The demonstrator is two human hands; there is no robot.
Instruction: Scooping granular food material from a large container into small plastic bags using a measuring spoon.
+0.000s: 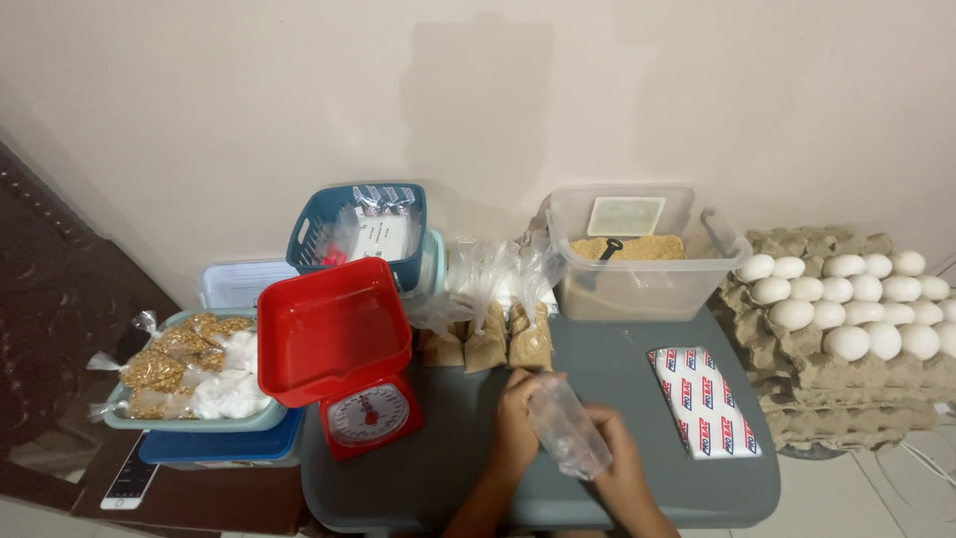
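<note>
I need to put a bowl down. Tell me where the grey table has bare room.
Bare grey table lies between the filled bags and the printed packet, in front of the clear tub. The left is crowded by the red scale; the hands fill the front.

scale [349, 349]: red | basket [314, 224]: teal | eggs [856, 299]: white | table [617, 349]: grey | packet [704, 401]: white, seemingly red-blue print

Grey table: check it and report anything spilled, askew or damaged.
Nothing looks spilled or broken. The filled bags stand upright in a row, the red scale sits level on the grey table, and the eggs appear whole. Both the left hand and right hand hold one empty clear plastic bag.
</note>
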